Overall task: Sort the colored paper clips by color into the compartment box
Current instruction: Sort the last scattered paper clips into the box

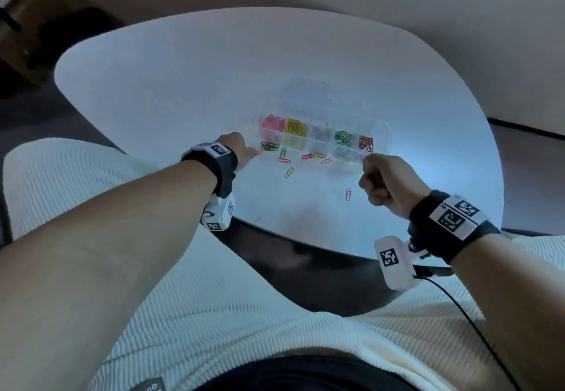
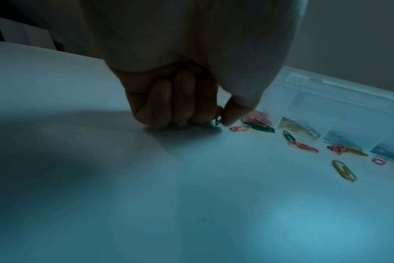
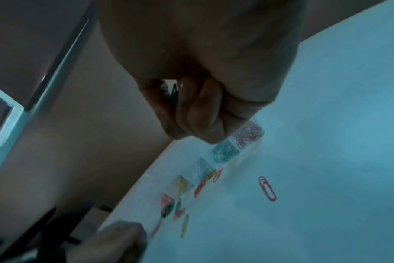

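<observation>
We are pinching a green clip [image 2: 218, 122] between thumb and curled fingers of our left hand [image 2: 182, 99], low on the table [image 1: 183, 84], just left of the compartment box [image 1: 383, 138]; its green compartment [image 1: 343, 138] is lying to the right, nearer our right hand [image 1: 388, 181], which is curling closed around another green clip [image 3: 174, 94] above the box's near right corner
</observation>
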Tool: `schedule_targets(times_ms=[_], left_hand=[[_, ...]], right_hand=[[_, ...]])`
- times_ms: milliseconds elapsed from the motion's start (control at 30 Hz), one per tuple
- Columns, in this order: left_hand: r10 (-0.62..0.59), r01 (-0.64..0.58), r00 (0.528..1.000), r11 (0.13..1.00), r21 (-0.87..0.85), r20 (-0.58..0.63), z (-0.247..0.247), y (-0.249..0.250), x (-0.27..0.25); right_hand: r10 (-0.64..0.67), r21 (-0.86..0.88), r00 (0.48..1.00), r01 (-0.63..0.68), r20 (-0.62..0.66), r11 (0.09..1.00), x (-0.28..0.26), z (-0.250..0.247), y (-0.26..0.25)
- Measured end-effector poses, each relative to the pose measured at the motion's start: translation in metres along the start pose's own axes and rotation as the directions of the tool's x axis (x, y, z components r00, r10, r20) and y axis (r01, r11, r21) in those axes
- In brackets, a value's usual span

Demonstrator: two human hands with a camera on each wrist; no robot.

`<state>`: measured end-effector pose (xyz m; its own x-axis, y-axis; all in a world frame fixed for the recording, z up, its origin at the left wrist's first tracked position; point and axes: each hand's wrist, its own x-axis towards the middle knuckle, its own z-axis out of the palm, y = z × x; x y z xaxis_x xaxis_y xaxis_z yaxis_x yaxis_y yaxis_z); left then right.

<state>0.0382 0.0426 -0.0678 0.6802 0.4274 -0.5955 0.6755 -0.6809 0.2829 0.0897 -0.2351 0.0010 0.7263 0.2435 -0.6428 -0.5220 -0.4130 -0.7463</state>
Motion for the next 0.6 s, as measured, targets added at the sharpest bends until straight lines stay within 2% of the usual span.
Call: schedule_targets(times_ms=[133,233,300,367,500,600], left_hand=[[0.010,-0.009,1.000,0.995,-0.102,0.009,-0.001,0.003,-0.011],[0.031,-0.026,0.999,0.950,-0.311,0.009,-0.006,0.013,-0.024],[0.023,-0.002,0.999,0.839,-0.544,0.033,-0.009,0.022,-0.035],[0.015,0.015,0.999,0.722,-0.692,0.036,-0.014,0.030,-0.046],[0.085,-0.048,0.996,0.649,-0.759,0.010,-0.015,0.041,-0.057],[0.148,-0.064,0.988,0.644,-0.762,0.042,-0.013,0.051,-0.060]], right_hand=[[0.010,0.192,0.995,-0.030,0.104,0.981,-0.005,-0.012,-0.008],[-0.010,0.286,0.994,-0.022,0.109,0.958,-0.005,-0.013,-0.008],[-0.002,0.358,0.994,-0.037,0.108,0.933,-0.002,-0.014,-0.005],[0.015,0.426,0.995,-0.056,0.097,0.903,0.002,-0.014,-0.002],[0.088,0.502,0.994,-0.105,0.058,0.859,0.008,-0.012,-0.003],[0.158,0.488,0.986,-0.160,0.045,0.858,0.014,-0.013,-0.003]])
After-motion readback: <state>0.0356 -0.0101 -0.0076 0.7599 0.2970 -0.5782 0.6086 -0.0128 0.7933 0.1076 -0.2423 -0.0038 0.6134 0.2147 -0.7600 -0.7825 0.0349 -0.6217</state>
